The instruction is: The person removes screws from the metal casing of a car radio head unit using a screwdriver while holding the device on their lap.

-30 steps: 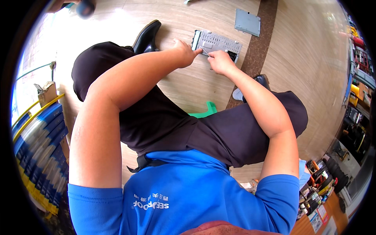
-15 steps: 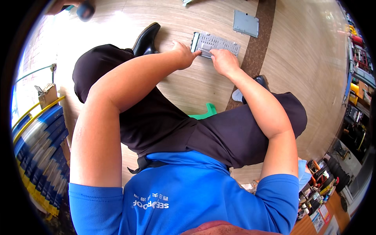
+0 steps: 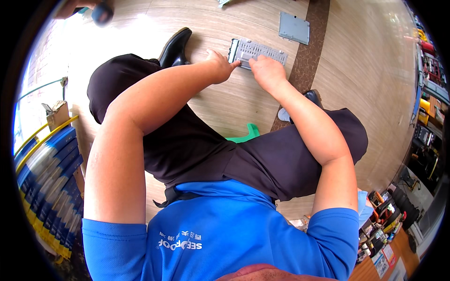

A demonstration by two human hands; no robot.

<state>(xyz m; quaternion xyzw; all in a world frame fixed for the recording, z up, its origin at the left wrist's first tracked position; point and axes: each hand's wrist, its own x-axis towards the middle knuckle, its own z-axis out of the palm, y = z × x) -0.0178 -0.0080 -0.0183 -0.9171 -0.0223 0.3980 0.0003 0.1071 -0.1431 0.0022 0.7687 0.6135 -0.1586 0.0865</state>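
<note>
Here, the left hand [image 3: 219, 65] and right hand [image 3: 266, 71] press spread fingers on a grey metal box [image 3: 258, 52] on the floor [image 3: 225, 103], apparently mid-disassembly; steady bracing seems needed next.

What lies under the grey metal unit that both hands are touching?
The grey metal unit lies flat on the wooden floor. The left hand and right hand cover its near edge; its underside is hidden.

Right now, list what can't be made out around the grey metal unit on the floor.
- Head view: near edge of the grey metal unit, covered by the left hand and right hand.
- Its perforated face: too small to read.
- Green object: mostly hidden behind the legs.
</note>
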